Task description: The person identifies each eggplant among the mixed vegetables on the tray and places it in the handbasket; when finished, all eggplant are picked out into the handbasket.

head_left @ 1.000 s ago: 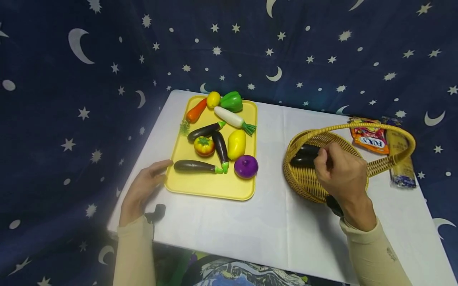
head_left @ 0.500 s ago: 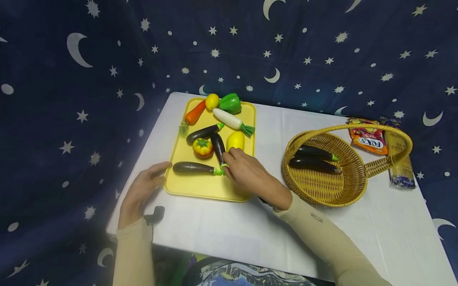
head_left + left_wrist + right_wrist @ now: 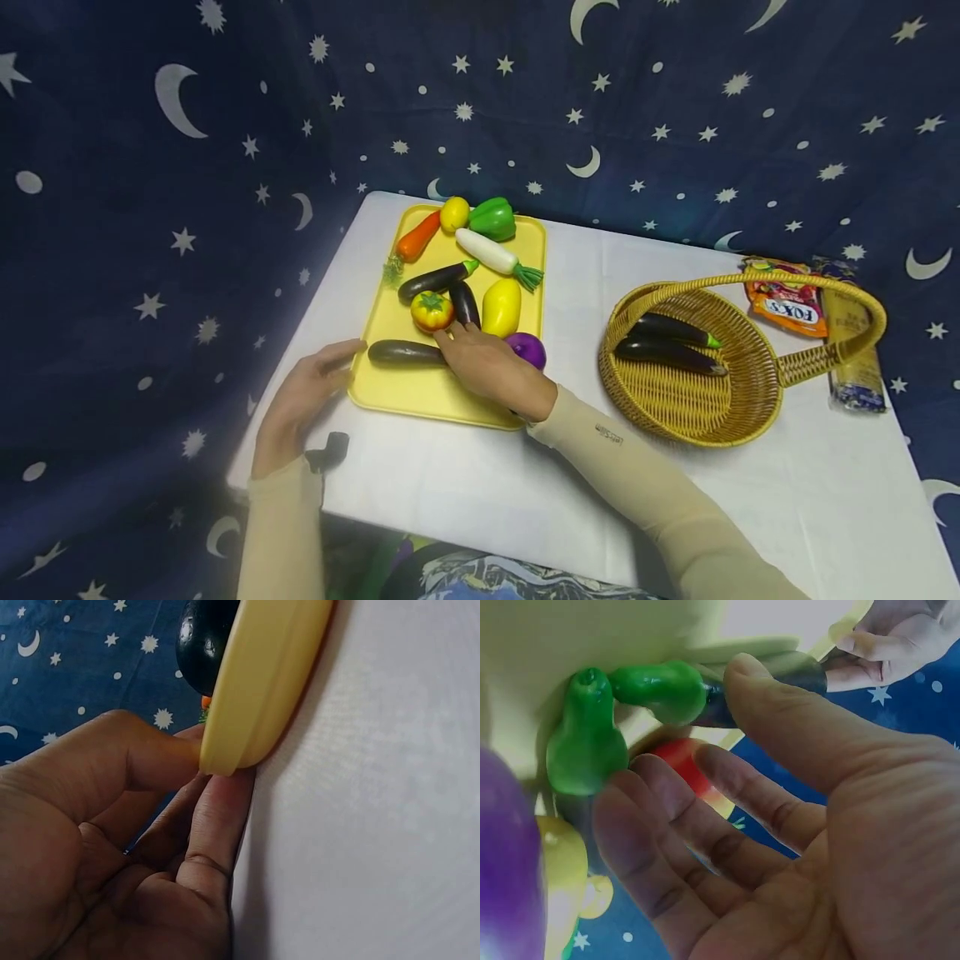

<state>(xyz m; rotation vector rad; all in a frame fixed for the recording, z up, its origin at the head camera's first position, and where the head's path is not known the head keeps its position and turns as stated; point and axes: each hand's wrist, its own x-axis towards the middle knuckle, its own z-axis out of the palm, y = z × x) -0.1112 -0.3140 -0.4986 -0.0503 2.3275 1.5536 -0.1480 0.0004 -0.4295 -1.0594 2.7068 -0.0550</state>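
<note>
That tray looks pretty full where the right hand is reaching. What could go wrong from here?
The right hand is close to the round red-and-yellow vegetable, so a nudge might set it rolling. The purple vegetable sits near the edge of the yellow tray, beside the right wrist, and could get bumped off. Anything brought to the basket might also catch its arched handle.

Gap between tray (image 3: 420,397), basket (image 3: 675,400); handle (image 3: 873,321) (arched) crosses basket.
</note>
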